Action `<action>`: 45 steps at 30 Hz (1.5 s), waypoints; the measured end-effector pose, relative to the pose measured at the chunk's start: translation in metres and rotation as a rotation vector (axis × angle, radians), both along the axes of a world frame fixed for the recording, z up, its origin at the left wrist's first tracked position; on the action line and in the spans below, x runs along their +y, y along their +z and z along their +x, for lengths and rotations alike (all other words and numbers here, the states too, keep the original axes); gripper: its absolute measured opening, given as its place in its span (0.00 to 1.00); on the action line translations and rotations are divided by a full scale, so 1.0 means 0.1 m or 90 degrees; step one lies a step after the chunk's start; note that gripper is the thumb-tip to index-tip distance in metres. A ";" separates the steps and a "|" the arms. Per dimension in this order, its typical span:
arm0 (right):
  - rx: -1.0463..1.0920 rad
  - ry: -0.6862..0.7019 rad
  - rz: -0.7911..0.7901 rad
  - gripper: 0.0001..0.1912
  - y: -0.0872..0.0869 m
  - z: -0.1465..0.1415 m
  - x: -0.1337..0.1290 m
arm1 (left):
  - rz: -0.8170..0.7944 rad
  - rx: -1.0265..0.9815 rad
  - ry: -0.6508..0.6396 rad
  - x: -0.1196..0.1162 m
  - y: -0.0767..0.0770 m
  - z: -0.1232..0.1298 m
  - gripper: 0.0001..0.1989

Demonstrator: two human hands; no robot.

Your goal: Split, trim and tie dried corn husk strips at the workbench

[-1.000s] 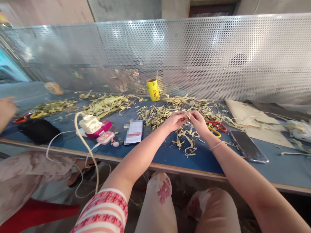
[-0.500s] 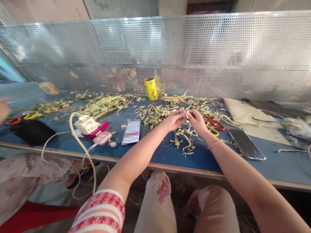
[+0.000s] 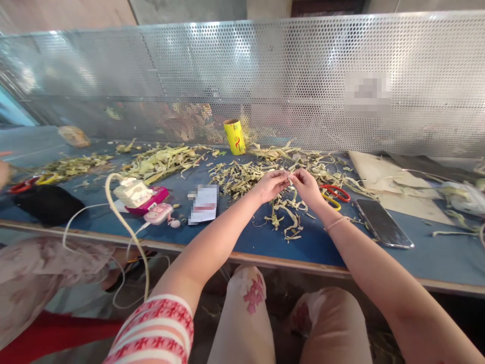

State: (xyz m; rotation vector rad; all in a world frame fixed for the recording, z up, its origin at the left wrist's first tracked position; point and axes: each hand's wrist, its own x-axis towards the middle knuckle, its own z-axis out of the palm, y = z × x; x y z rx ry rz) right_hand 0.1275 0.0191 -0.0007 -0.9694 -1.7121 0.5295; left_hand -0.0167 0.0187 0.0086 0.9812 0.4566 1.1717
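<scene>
Between both hands' [image 3: 285, 180] pinched fingers [image 3: 283, 177] sits a small pale piece [image 3: 290, 178].

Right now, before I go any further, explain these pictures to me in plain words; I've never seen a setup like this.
There is no machine here: you are looking through one camera worn on a person's head, facing forward and down, so every picture shares that view. The two bare hands in the middle are the wearer's: the left hand and right hand meet, fingertips pinching a small pale piece, too small to identify.

On the blue table lie heaps of dry, pale-green strips, a phone and, by the right wrist, red and yellow loops, perhaps scissor handles. A yellow tube stands near the perforated metal screen.
</scene>
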 end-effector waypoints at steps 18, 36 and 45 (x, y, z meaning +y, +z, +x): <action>-0.073 -0.108 0.073 0.07 0.00 -0.02 0.04 | 0.115 0.171 0.185 -0.01 -0.07 0.11 0.18; -0.064 -0.120 0.015 0.08 -0.01 -0.03 0.01 | 0.056 0.105 0.140 -0.08 -0.06 0.15 0.17; -0.045 -0.121 0.038 0.08 0.00 -0.04 0.00 | -0.080 0.022 0.122 -0.10 -0.03 0.20 0.10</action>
